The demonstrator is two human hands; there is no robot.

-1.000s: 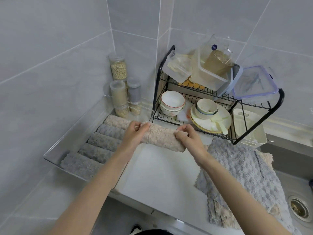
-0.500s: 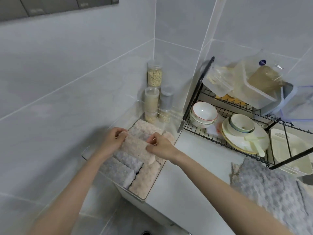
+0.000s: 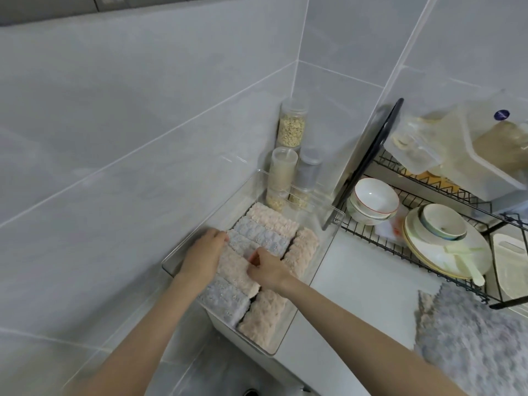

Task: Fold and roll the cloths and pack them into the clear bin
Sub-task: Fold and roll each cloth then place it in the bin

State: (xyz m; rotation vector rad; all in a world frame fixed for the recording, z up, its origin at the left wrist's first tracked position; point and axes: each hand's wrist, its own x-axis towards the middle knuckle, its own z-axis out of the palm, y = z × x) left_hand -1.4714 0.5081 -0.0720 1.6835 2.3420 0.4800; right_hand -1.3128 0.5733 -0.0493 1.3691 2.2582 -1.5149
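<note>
We see clear jars [image 3: 292, 125] of grain stacked in the corner of the grey tiled wall [image 3: 114, 115]. Just right of them, on the white tabletop [image 3: 360, 284], stands a black wire dish rack [image 3: 370, 155]. Its lower tier holds stacked white bowls [image 3: 373, 200] and plates [image 3: 457, 252], and its upper tier holds clear plastic containers [image 3: 460, 150].

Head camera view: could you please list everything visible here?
clear bin: one, transparent, counter's left edge
rolled cloths: at least six, pink and grey, packed in the bin
pink roll: one, mid-bin, between both hands
unfolded cloths: pile, grey and pink, counter lower right
jars: about five, clear, corner behind bin
dish rack: one, black, right of bin
bowls: three, white, rack's lower tier
plates: stack, cream, lower tier
food containers: several, clear, top tier
left hand: at the roll's wall end
right hand: grips its other end
</note>
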